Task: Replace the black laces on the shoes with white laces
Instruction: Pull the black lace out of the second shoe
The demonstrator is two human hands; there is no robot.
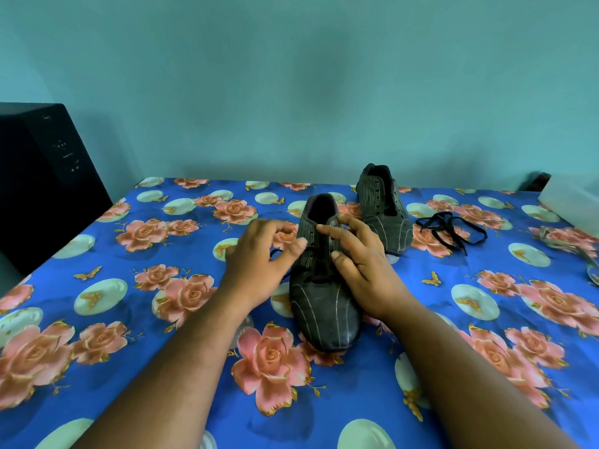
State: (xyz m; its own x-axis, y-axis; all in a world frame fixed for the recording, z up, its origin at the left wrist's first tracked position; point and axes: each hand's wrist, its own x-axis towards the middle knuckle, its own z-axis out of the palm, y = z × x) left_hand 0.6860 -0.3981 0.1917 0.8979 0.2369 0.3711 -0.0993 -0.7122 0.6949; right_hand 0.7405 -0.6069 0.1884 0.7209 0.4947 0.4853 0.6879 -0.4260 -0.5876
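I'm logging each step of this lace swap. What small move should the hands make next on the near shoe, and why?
Probably pull the black lace out of the near shoe: it looks still threaded, while the far shoe looks bare, with a loose black lace beside it. The left hand and right hand are already at the eyelets.

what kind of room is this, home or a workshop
Most likely a home room, not a workshop: a floral cloth covers the surface, the wall is plain painted teal, and a black speaker-like box stands at the left.

Near shoe (324,306), dark with pale stripes, toe toward the camera, black lacing still in; far shoe (384,209) unlaced; loose black lace (450,230) just right of it.
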